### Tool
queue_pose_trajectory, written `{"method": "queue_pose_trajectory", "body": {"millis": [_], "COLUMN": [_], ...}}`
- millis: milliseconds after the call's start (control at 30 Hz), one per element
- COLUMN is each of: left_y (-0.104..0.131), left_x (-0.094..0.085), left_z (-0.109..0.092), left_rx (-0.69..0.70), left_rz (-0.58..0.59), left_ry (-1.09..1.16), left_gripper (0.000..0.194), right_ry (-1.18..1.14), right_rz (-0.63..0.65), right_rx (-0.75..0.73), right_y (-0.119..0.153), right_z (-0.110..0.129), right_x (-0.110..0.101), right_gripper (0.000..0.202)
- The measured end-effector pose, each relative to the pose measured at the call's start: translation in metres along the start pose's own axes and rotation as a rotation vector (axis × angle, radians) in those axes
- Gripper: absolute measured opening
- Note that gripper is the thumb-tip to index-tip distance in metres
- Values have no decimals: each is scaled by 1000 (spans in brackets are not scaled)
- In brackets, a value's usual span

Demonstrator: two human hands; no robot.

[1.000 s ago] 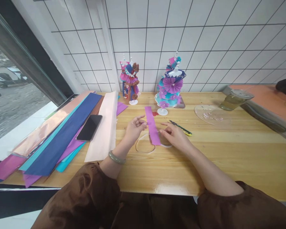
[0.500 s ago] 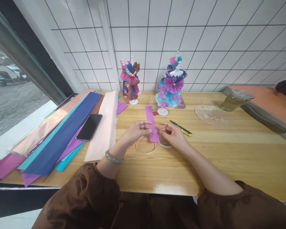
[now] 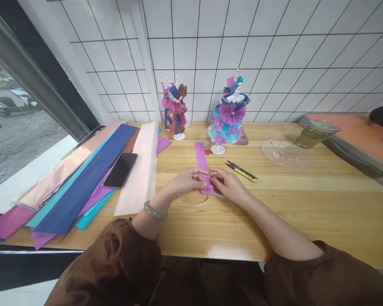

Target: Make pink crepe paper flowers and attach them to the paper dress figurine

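A narrow strip of purple crepe paper point(image 3: 201, 155) lies lengthwise on the table, its near end wrinkled between my hands. From the left, my left hand point(image 3: 189, 180) is closed, with thumb and fingers pinching that near end. My right hand point(image 3: 229, 183) pinches the strip's right edge close by; the fingertips of both hands almost meet. Under the hands rests a thin, clear ring point(image 3: 194, 203), and a second pale ring is partly covered by my right hand. Yellow-and-black thread snips point(image 3: 242, 171) lie just beyond my right hand.
Folded coloured papers point(image 3: 83, 182) and a phone point(image 3: 120, 170) cover the left side. Small mannequins in paper dresses point(image 3: 232, 112) stand by the tiled wall. On the right are a clear plate point(image 3: 274, 157) with small bits and a lidded cup point(image 3: 315, 134).
Both hands have come closer together, my right hand moving left and slightly down. The strip's flat near end is now wrinkled, and more of the snips shows.
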State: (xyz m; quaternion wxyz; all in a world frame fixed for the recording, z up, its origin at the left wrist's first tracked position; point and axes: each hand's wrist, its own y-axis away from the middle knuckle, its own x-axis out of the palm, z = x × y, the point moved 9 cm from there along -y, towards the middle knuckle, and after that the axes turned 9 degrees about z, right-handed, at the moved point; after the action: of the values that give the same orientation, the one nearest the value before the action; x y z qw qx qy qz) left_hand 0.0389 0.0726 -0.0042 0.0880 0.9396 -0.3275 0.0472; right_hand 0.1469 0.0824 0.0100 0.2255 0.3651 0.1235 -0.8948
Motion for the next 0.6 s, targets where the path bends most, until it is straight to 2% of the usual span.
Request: {"method": "queue_pose_trajectory", "body": {"millis": [100, 167, 300, 400, 500, 600], "left_y": [-1, 0, 17, 35, 45, 45], "left_x": [-11, -29, -84, -113, -118, -107], "left_z": [-6, -13, -23, -23, -27, -36], "left_rx": [65, 142, 355, 392, 404, 451], "left_rz": [-84, -201, -550, -802, -901, -865], "left_ry": [32, 96, 232, 158, 61, 26], "left_gripper": [41, 41, 35, 32, 29, 28], "right_ry": [-8, -10, 20, 53, 114, 185], "right_rz": [-11, -7, 13, 62, 75, -3], "right_rx": [-3, -4, 4, -11, -37, -88], "right_y": [0, 0, 2, 3, 3, 4], "right_z": [-2, -2, 2, 6, 10, 17], "right_x": [-2, -3, -3, 2, 4, 0], "right_gripper": [34, 36, 36, 34, 32, 25]}}
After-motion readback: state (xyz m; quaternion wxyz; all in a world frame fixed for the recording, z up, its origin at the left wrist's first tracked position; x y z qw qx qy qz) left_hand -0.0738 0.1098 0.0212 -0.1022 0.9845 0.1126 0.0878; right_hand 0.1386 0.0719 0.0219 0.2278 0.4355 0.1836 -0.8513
